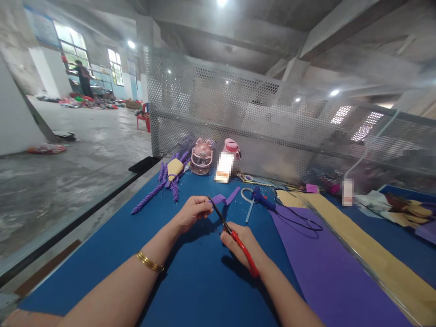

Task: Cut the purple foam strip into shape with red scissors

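Red-handled scissors [235, 236] cutting purple strip [225, 198].

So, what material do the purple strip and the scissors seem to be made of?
The purple strip looks like soft matte foam or felt: it bends without creasing. The scissors seem to have dark metal blades and glossy red plastic handles, held in the right hand.

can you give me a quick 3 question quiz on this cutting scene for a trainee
1. True or false: the right hand holds red-handled scissors.
2. What does the left hand pinch? A) purple strip B) yellow sheet C) pink bottle
3. Fill in: the large purple sheet lies on the person's ___ side of the blue table.

Key: 1 true; 2 A, the purple strip; 3 right.
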Action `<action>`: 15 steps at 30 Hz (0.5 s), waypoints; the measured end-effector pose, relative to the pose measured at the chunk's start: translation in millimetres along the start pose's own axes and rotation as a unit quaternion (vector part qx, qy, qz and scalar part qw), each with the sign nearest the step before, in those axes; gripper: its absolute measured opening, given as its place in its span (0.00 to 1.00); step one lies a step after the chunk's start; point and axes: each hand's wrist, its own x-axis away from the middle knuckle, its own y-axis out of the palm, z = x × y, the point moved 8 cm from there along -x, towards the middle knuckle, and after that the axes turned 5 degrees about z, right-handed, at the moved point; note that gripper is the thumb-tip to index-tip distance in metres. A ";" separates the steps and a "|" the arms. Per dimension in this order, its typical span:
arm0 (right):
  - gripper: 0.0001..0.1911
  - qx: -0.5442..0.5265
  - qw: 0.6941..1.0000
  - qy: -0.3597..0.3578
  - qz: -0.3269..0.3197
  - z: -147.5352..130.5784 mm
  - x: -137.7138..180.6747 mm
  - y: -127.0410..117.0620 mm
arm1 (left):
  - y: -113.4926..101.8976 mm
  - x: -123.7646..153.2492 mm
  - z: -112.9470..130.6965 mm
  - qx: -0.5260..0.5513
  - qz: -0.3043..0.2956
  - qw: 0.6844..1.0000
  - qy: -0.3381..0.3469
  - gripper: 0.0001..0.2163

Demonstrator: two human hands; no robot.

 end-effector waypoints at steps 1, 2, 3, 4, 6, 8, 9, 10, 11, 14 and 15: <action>0.22 0.008 1.000 0.004 -0.005 -0.4 0.7 0.3 | 0.2 0.2 -0.5 -0.003 0.002 1.000 -0.001 0.09; 0.21 0.022 1.000 0.006 -0.008 -1.6 1.5 0.3 | 0.3 0.3 -1.0 -0.006 0.004 1.000 -0.001 0.09; 0.20 0.043 0.999 0.005 -0.010 -3.6 2.5 -0.1 | 0.5 0.4 -1.4 -0.010 0.006 1.000 -0.001 0.09; 0.20 0.064 0.998 0.004 -0.010 -5.6 3.4 -0.5 | 0.6 0.6 -1.7 -0.014 0.007 1.000 -0.001 0.09; 0.20 0.111 0.994 0.002 -0.002 -8.8 4.6 -2.1 | 1.2 0.7 -1.9 -0.020 0.007 1.000 0.002 0.09; 0.21 0.157 0.988 -0.001 0.008 -9.5 4.7 -2.7 | 1.5 0.8 -2.4 -0.024 0.006 1.000 0.000 0.09; 0.21 0.173 0.985 -0.001 0.012 -8.7 4.4 -2.4 | 1.5 0.9 -2.6 -0.025 0.007 1.000 -0.002 0.09; 0.22 0.185 0.983 -0.001 0.015 -7.3 3.9 -2.0 | 1.6 1.0 -2.8 -0.025 0.007 1.000 -0.004 0.09; 0.24 0.189 0.982 0.000 0.017 -5.5 3.4 -1.5 | 1.6 1.0 -3.0 -0.024 0.008 1.000 -0.007 0.09; 0.27 0.161 0.987 0.003 0.015 -1.5 2.1 0.0 | 2.1 1.2 -2.5 -0.018 0.010 1.000 -0.010 0.08; 0.28 0.148 0.989 0.004 0.014 -1.1 1.9 0.1 | 2.1 1.2 -2.1 -0.016 0.011 1.000 -0.009 0.08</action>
